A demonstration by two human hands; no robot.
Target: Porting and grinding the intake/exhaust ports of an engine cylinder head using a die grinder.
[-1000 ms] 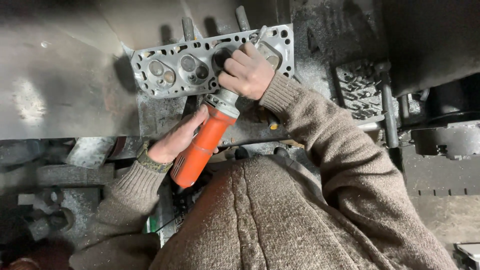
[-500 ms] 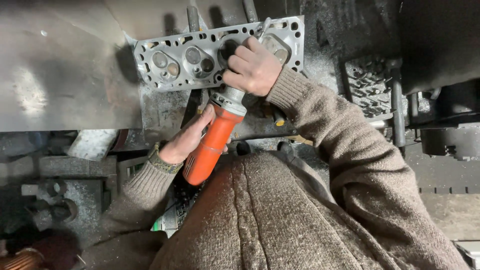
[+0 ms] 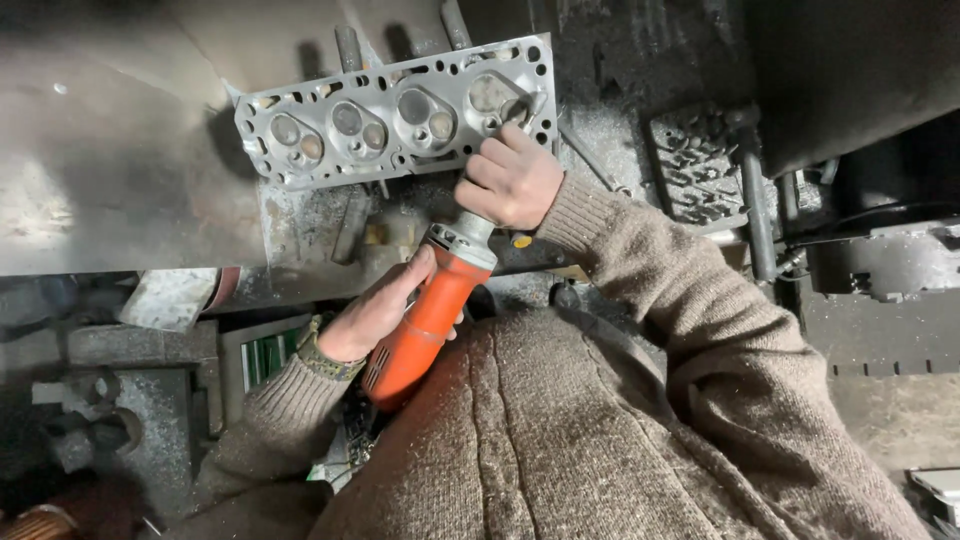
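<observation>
Orange angle grinder point(image 3: 425, 325) gripped by left hand point(image 3: 375, 315) on its body and right hand point(image 3: 508, 182) at its grey head, against a grey cylinder head point(image 3: 390, 115) on a grimy workbench point(image 3: 120, 170).

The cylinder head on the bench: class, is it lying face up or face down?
Face up. The cylinder head lies flat with its four combustion chambers and valve faces in full view, bolt holes open along both edges.

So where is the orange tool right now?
In the head view, the orange grinder sits mid-frame, gripped by the left hand at its body and the right hand at its front, just below the metal cylinder head.
</observation>
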